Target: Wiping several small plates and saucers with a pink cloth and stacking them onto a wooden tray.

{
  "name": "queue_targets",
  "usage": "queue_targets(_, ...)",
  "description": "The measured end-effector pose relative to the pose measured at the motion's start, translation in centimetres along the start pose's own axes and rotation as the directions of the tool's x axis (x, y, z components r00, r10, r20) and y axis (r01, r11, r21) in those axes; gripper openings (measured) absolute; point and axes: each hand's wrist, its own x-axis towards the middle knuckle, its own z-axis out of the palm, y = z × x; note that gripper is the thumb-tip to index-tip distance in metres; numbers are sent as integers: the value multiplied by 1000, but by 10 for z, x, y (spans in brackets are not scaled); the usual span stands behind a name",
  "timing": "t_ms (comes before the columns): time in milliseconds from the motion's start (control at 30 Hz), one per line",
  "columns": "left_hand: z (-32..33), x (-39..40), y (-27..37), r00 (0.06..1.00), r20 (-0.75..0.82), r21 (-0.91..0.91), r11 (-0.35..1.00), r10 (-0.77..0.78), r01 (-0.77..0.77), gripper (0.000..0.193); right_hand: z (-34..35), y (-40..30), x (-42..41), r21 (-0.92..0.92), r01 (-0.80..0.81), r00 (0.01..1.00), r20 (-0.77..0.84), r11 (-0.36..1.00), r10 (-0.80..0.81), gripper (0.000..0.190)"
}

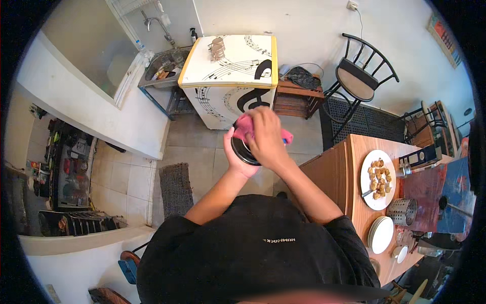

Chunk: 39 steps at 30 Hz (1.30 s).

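Note:
My left hand (240, 161) holds a round black dish or lid (241, 149) with a shiny rim, tilted in front of my chest. A pink cloth (245, 127) is bunched under my right hand (265, 138), which presses it onto the dish. One end of the cloth sticks out to the right past that hand. The fingers of the right hand cover much of the dish, so I cannot tell just what kind of vessel it is.
A white chest (228, 78) with music-note print bears stacked brownish glasses (217, 49). A sink (159, 68) holding dishes stands left of it. At right, a wooden counter (357, 152) carries a plate of food pieces (366, 190), stacked white plates (381, 235) and a perforated metal holder (402, 211).

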Motion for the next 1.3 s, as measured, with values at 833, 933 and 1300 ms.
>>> queue_targets(833,-9,-38,-19,886,187,-13,900,-425,435,67,-18,-35,-86,-206,-423,906,-74,882,417,61)
queue_targets(933,-10,-35,-34,846,307,-28,884,-436,466,69,-16,-52,-120,-155,-489,872,-135,859,472,62)
queue_targets(1300,11,-86,-102,827,182,121,847,-532,518,73,-75,-72,-161,-87,-513,840,-258,854,478,63)
